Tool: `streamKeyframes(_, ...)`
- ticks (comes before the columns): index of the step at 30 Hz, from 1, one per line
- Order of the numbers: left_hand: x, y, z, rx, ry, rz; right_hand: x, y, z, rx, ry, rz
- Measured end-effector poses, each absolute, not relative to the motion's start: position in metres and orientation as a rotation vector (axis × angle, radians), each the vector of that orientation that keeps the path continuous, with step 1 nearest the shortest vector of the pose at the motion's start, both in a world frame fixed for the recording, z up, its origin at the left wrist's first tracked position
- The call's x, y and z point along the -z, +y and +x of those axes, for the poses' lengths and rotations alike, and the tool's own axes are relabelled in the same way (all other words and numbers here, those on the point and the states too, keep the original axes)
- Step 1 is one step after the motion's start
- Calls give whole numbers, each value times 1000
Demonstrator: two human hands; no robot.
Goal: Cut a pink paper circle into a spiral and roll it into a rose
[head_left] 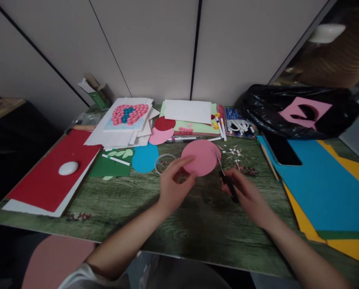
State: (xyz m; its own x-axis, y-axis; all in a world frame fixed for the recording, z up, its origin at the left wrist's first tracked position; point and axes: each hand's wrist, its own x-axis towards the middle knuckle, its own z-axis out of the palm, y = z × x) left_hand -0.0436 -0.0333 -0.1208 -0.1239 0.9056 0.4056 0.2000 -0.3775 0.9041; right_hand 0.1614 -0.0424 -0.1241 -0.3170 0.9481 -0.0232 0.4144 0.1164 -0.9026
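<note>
Between thumb and fingers, my left hand (177, 182) pinches the lower left edge of a pink paper circle (201, 157), raised over the table. My right hand (248, 194) grips scissors (227, 182) by their black handles. Their blades point up and lie at the circle's right edge; how far the blades are apart is hard to make out. Left of the circle, a roll of clear tape (161, 163) is partly behind my left hand. A blue paper circle (145, 158), a smaller pink circle (161, 136) and a red circle (165, 123) lie behind and left.
Paper scraps (235, 152) litter the table right of the scissors. A phone (281, 149) lies on blue sheets (326, 184) at right. A black plastic bag (263, 108) holds a cut pink sheet (317, 106). Red paper (47, 176) with a white oval object (68, 168) is at left.
</note>
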Motion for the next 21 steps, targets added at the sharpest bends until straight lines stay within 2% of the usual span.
streamKeyframes(21, 120, -32, -46, -1600, 1303, 1546, 120, -43, 161, -1157, -1834, -1349)
